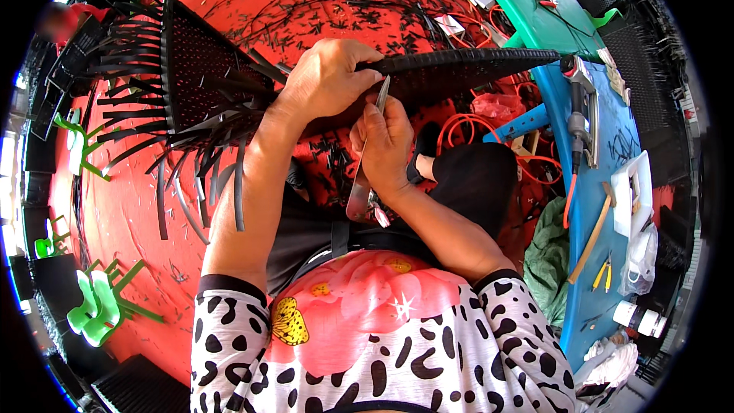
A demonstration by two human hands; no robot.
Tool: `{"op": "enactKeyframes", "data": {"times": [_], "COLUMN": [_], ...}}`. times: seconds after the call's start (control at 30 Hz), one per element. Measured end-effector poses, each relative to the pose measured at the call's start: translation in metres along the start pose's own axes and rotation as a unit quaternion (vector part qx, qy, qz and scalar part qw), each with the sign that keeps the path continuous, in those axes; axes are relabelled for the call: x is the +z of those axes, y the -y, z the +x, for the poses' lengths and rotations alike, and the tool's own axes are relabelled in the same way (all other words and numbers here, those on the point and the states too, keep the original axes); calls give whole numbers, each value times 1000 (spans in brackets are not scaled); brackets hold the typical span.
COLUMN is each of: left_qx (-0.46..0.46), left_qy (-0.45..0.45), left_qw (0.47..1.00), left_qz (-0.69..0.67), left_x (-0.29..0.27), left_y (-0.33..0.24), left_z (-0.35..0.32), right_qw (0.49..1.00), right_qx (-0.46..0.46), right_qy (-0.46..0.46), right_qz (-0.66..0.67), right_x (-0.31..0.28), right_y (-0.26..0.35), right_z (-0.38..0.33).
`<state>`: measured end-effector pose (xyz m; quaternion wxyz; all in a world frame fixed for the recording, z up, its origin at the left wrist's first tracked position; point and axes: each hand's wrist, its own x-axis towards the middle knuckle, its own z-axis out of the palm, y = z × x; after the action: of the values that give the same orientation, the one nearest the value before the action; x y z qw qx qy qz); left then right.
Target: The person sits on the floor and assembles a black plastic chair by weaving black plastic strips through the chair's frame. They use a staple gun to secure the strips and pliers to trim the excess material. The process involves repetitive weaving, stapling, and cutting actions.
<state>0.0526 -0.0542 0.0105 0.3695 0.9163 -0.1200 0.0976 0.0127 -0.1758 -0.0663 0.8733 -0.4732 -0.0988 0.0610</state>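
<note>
A black woven piece (pixel 459 67), which looks like a basket of flat plastic strips, lies across my lap. Loose strip ends (pixel 134 95) fan out from its left part, and a dense finished edge runs off to the right. My left hand (pixel 325 80) is closed over that near edge, thumb pressed on the weave. Just below it, my right hand (pixel 384 145) grips a flat, pointed metal tool (pixel 359 193). The tool's tip points up beside the left thumb, at the edge of the weave; whether it enters the weave I cannot tell.
At the right, a blue table (pixel 592 260) bears a power tool (pixel 579 111), a wooden stick (pixel 592 237), yellow-handled pliers (pixel 601 274) and a white tray (pixel 631 195). Red hose (pixel 459 126) coils beneath. Green chairs (pixel 98 307) and black scraps dot the red floor (pixel 145 260).
</note>
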Motion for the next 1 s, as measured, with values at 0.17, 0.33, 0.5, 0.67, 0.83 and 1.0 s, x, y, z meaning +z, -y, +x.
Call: {"op": "enactKeyframes", "data": {"times": [0.17, 0.33, 0.5, 0.67, 0.83, 1.0], "left_qx": [3, 11, 22, 26, 35, -11], "left_qy": [-16, -32, -43, -51, -55, -39], "left_qw": [1000, 999, 998, 996, 996, 998], "left_qz": [19, 35, 45, 61, 58, 40], "left_x": [0, 1, 2, 3, 6, 2], "left_y": [1, -1, -4, -5, -7, -20], "left_z": [-2, -4, -8, -7, -11, -19], "right_qw": [989, 963, 899, 956, 970, 968], "right_qx": [-47, -56, -152, -25, 214, 230], "right_qy": [22, 52, 51, 78, 85, 100], "right_qz": [-135, -258, -407, -280, -73, 5], "right_x": [-18, -32, -38, -39, -14, -5], "right_y": [-9, 0, 8, 22, 78, 99], "right_z": [6, 8, 11, 13, 21, 26]}}
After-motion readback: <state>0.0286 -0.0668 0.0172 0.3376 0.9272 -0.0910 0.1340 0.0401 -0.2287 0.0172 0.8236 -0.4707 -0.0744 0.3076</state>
